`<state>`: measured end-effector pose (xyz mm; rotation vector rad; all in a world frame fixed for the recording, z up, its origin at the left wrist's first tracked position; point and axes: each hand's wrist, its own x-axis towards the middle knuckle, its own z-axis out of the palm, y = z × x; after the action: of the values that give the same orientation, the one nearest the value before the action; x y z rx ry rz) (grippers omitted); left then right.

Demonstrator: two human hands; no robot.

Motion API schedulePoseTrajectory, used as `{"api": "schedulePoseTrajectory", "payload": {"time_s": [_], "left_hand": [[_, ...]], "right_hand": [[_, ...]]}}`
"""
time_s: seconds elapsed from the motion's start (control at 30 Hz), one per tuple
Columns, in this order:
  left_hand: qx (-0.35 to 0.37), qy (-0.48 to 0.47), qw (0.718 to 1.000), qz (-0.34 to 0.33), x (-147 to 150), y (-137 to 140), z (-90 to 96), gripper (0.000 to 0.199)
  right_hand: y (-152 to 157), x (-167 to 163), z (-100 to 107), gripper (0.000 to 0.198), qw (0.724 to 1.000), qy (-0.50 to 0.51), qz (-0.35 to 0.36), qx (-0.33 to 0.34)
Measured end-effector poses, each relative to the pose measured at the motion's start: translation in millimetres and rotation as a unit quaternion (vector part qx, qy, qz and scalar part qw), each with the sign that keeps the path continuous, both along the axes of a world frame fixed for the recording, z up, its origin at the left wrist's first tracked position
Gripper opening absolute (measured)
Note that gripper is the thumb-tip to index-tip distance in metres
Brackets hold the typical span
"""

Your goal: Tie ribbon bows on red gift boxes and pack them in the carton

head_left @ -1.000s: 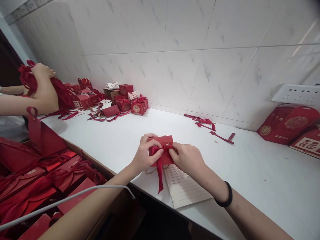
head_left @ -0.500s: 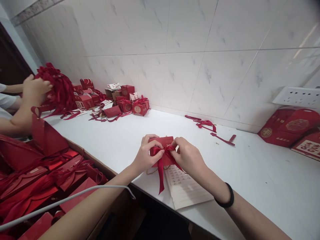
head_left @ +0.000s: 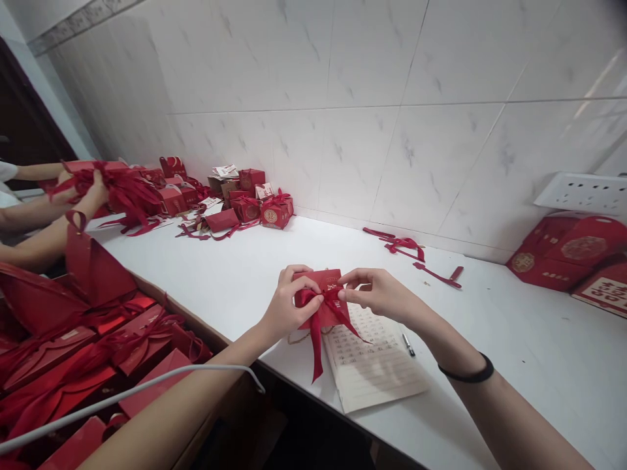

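Note:
A small red gift box (head_left: 321, 277) with pale printing is held over the front edge of the white table. Round it runs a dark red ribbon (head_left: 316, 349) tied in a bow, its two tails hanging down. My left hand (head_left: 291, 300) grips the box from the left, the thumb and forefinger pinching near the knot. On the right side, the thumb and forefinger of my right hand (head_left: 377, 294) pinch the bow's right loop. Partly beneath the box lies a notebook (head_left: 377, 372) with rows of handwriting.
A carton of red gift boxes (head_left: 83, 365) stands at the left, a white curved rod (head_left: 196, 367) across it. Several red boxes (head_left: 277, 210) and loose ribbons (head_left: 406, 247) lie along the wall. A pen (head_left: 408, 344) rests beside the notebook. A co-worker's hands (head_left: 95, 192) hold a ribbon bundle far left.
My right hand has shifted slightly up and right, its forearm swinging outward and baring the pen. My left hand stays on the box. The co-worker's ribbon bundle has come down.

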<state>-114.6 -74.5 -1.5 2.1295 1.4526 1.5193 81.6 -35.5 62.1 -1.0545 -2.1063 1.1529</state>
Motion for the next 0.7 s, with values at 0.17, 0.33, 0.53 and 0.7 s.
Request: {"api": "schedulePoseTrajectory", "payload": {"time_s": [0.17, 0.33, 0.53, 0.7], "left_hand": [[0.007, 0.003, 1.0, 0.002, 0.0, 0.3, -0.3, 0.002], [0.001, 0.005, 1.0, 0.005, 0.4, -0.4, 0.6, 0.002], [0.001, 0.004, 1.0, 0.005, 0.0, -0.2, 0.5, 0.003], [0.0, -0.003, 1.0, -0.004, -0.2, 0.3, -1.2, 0.002]], "right_hand": [[1.4, 5.1, 2.6, 0.02, 0.999, -0.032, 0.007, 0.026], [-3.1, 6.4, 4.1, 0.014, 0.995, -0.059, 0.008, 0.076], [-12.2, 1.7, 3.5, 0.008, 0.983, -0.107, -0.04, 0.144], [-16.2, -1.6, -1.7, 0.015, 0.957, -0.154, -0.082, 0.232]]}}
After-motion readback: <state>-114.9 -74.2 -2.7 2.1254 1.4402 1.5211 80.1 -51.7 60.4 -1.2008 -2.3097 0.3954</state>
